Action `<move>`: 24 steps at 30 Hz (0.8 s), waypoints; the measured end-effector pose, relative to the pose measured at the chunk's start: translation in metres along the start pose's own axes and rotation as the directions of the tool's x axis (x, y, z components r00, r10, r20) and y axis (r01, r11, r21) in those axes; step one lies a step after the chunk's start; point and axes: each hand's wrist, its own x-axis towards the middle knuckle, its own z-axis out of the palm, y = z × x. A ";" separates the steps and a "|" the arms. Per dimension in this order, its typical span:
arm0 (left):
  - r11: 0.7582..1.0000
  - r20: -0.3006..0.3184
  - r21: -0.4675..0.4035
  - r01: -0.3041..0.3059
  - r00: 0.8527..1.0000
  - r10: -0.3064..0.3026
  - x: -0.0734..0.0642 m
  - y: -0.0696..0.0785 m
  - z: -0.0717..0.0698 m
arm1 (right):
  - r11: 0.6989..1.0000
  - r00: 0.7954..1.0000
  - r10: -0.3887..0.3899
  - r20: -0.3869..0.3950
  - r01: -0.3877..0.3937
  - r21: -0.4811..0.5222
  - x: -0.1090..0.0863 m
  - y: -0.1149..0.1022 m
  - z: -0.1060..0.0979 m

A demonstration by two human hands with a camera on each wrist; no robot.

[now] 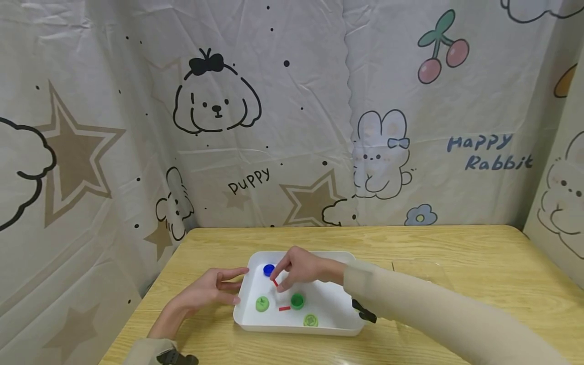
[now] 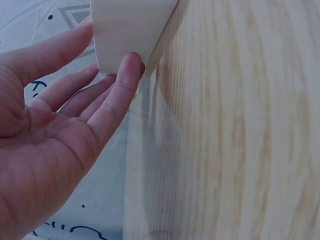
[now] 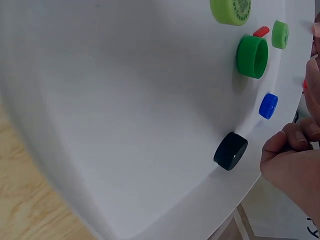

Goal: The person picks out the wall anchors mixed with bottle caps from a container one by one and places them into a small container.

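Note:
A white tray holds bottle caps and small red pieces. My right hand is over the tray's left half, pinching a small red strip between thumb and index finger. Close to it lies a blue cap. Below that hand are a dark green cap, a second red strip and two light green caps, one left and one at the front. The right wrist view also has a black cap. My left hand touches the tray's left outer wall with loosely extended fingers.
The tray stands on a wooden table. A clear, flat sheet-like thing lies right of the tray, partly behind the right sleeve. A printed cloth hangs behind the table and at both sides.

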 end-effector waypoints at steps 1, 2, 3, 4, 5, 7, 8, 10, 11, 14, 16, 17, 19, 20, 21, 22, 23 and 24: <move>1.000 0.000 -0.001 -0.001 1.000 0.001 0.000 0.000 0.000 | 1.000 1.000 -0.002 -0.002 0.002 0.004 -0.001 0.000 -0.001; 1.000 0.001 -0.003 -0.002 1.000 0.002 0.000 0.000 0.000 | 1.000 1.000 -0.003 -0.005 0.003 0.008 -0.003 -0.001 -0.001; 1.000 0.002 -0.005 -0.003 1.000 0.003 0.000 0.000 0.000 | 1.000 1.000 -0.004 -0.008 0.004 0.012 -0.004 -0.001 -0.002; 1.000 0.003 -0.006 -0.004 1.000 0.004 0.000 0.000 0.000 | 1.000 1.000 -0.004 -0.011 0.004 0.016 -0.006 -0.001 -0.003; 1.000 0.003 -0.008 -0.005 1.000 0.005 0.000 0.000 0.000 | 1.000 1.000 0.001 -0.015 -0.001 0.021 -0.007 -0.001 -0.004; 1.000 0.004 -0.010 -0.006 1.000 0.006 0.000 0.000 0.000 | 0.999 1.000 0.013 -0.021 -0.012 0.029 -0.010 0.000 -0.006; 1.000 0.004 -0.012 -0.006 1.000 0.006 0.000 0.000 0.001 | 0.999 1.000 0.019 -0.024 -0.019 0.034 -0.011 0.000 -0.007; 1.000 0.003 -0.010 -0.006 1.000 0.006 -0.001 0.000 0.001 | 0.999 0.999 0.029 -0.028 -0.028 0.042 -0.014 0.001 -0.008; 1.000 0.003 -0.008 -0.005 1.000 0.005 -0.001 0.000 0.001 | 0.999 0.999 0.031 -0.030 -0.030 0.046 -0.015 0.001 -0.009; 1.000 0.001 -0.002 -0.004 1.000 0.004 -0.001 0.000 0.001 | 0.998 0.999 0.025 -0.035 -0.023 0.056 -0.020 0.001 -0.012; 1.000 0.001 -0.002 -0.005 1.000 0.005 -0.001 0.001 0.001 | 0.998 0.999 0.013 -0.041 -0.010 0.068 -0.024 0.001 -0.014; 1.000 0.002 -0.003 -0.005 1.000 0.005 -0.001 0.001 0.001 | 0.997 0.999 0.010 -0.044 -0.007 0.077 -0.025 0.002 -0.015; 1.000 0.003 -0.006 -0.006 1.000 0.006 -0.001 0.001 0.001 | 0.995 0.999 0.004 -0.045 0.000 0.098 -0.029 0.001 -0.017; 1.000 0.003 -0.007 -0.005 1.000 0.005 -0.001 0.001 0.001 | 0.994 0.999 0.004 -0.046 0.001 0.107 -0.031 0.002 -0.017; 1.000 0.003 -0.008 -0.006 1.000 0.006 -0.001 0.001 0.001 | 0.993 0.999 0.004 -0.048 0.001 0.116 -0.033 0.002 -0.018; 1.000 0.003 -0.008 -0.007 1.000 0.007 -0.001 0.001 0.001 | 0.992 0.999 0.009 -0.050 -0.003 0.123 -0.035 0.002 -0.019; 1.000 0.004 -0.007 -0.008 1.000 0.008 -0.001 0.001 0.001 | 0.992 0.999 0.011 -0.051 -0.005 0.129 -0.036 0.002 -0.020; 1.000 0.004 -0.007 -0.009 1.000 0.009 -0.001 0.001 0.001 | 0.991 0.998 0.013 -0.054 -0.006 0.132 -0.038 0.002 -0.021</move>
